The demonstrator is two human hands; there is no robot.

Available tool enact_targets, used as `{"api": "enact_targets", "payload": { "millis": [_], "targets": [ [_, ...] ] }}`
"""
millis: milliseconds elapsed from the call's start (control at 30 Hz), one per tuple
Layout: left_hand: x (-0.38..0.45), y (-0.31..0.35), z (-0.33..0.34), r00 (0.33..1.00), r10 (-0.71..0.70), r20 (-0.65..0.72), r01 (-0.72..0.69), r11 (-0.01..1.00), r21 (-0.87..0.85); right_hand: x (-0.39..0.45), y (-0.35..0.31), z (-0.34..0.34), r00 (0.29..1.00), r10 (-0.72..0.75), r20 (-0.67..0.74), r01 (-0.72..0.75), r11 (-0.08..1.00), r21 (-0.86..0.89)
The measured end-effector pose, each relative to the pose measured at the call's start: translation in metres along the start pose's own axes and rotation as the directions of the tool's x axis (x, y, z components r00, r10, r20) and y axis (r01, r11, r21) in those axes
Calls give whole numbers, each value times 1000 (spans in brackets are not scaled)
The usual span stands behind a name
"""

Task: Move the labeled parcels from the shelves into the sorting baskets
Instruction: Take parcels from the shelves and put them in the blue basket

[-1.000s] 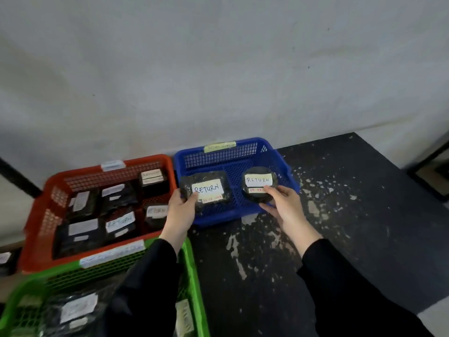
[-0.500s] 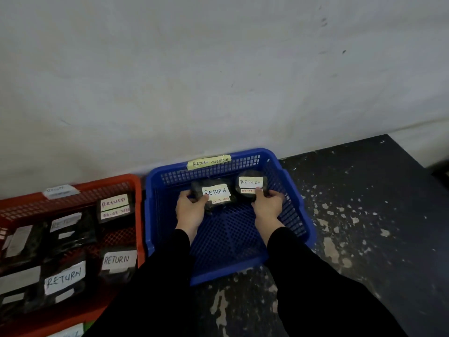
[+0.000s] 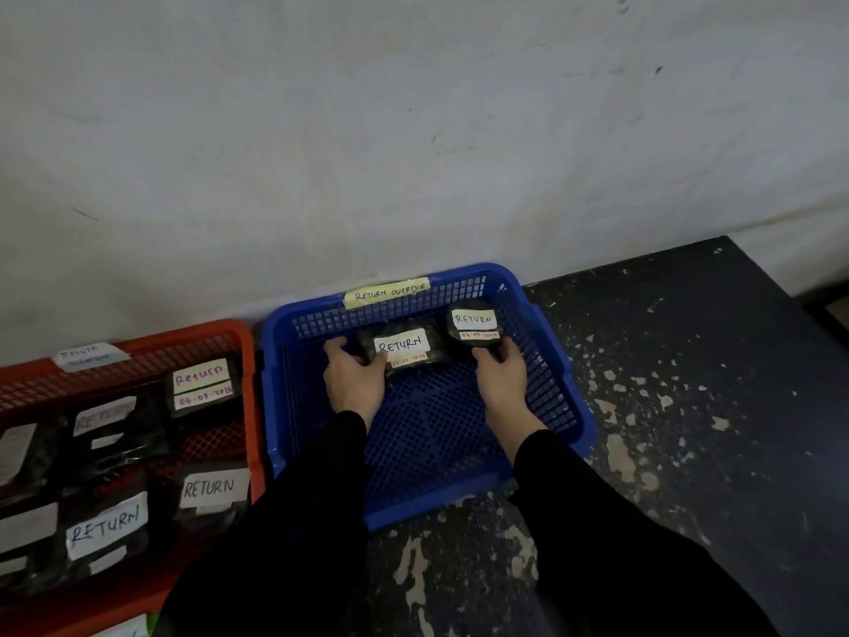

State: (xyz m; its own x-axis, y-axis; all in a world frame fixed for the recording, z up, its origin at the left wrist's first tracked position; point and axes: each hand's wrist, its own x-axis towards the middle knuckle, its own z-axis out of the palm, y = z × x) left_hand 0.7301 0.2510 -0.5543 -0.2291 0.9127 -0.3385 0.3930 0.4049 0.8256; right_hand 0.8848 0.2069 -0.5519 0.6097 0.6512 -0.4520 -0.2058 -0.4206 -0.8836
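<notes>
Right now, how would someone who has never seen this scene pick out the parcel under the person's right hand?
Find the blue basket against the white wall, tagged "RETURN OVERDUE". Two black parcels sit at its far end. The one meant is the round parcel in the far right corner, held by the right hand; its neighbour, the rectangular parcel, is wider and flatter.

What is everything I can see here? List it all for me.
blue basket: one, blue, on the floor by the wall, tagged RETURN OVERDUE
rectangular parcel: one, black with white RETURN label, inside the blue basket
round parcel: one, black with white RETURN label, at the blue basket's back right
red basket: one, red, left of the blue one
other parcels: several, black with white labels, in the red basket
floor: dark, paint-flecked
wall: white
left hand: grips the rectangular parcel
right hand: holds the round parcel
</notes>
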Motion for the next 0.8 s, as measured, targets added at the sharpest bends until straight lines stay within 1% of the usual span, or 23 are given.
{"api": "enact_targets", "payload": {
  "millis": [100, 200, 267, 333, 433, 500, 600, 700, 800],
  "targets": [
    [-6, 3, -9, 996, 24, 86, -28, 999, 42, -13, -6, -11, 996, -29, 80, 39, 992, -119],
    [-18, 5, -24, 975, 84, 208, -110, 987, 119, -30, -14, -23, 981, -66, 180, 113, 958, -265],
    [-33, 7, -41, 955, 146, 258, -201, 959, 202, -49, -19, -32, 957, -134, 257, 224, 904, -363],
    [-56, 9, -63, 930, 229, 288, -305, 917, 257, -72, -23, -41, 916, -214, 339, 355, 826, -438],
    [-98, 7, -100, 884, 346, 315, -445, 829, 338, -112, -22, -56, 834, -319, 450, 526, 704, -476],
    [-128, 2, -125, 864, 398, 310, -498, 767, 404, -139, -21, -65, 781, -357, 513, 603, 644, -471],
    [-174, -14, -160, 854, 450, 260, -519, 705, 484, -179, -15, -76, 694, -411, 591, 709, 534, -462],
    [-222, -37, -190, 854, 496, 159, -493, 672, 552, -216, -6, -85, 601, -460, 653, 794, 433, -426],
    [-264, -65, -217, 868, 493, 57, -416, 661, 624, -254, 4, -91, 492, -506, 709, 870, 307, -385]
  ]
}}
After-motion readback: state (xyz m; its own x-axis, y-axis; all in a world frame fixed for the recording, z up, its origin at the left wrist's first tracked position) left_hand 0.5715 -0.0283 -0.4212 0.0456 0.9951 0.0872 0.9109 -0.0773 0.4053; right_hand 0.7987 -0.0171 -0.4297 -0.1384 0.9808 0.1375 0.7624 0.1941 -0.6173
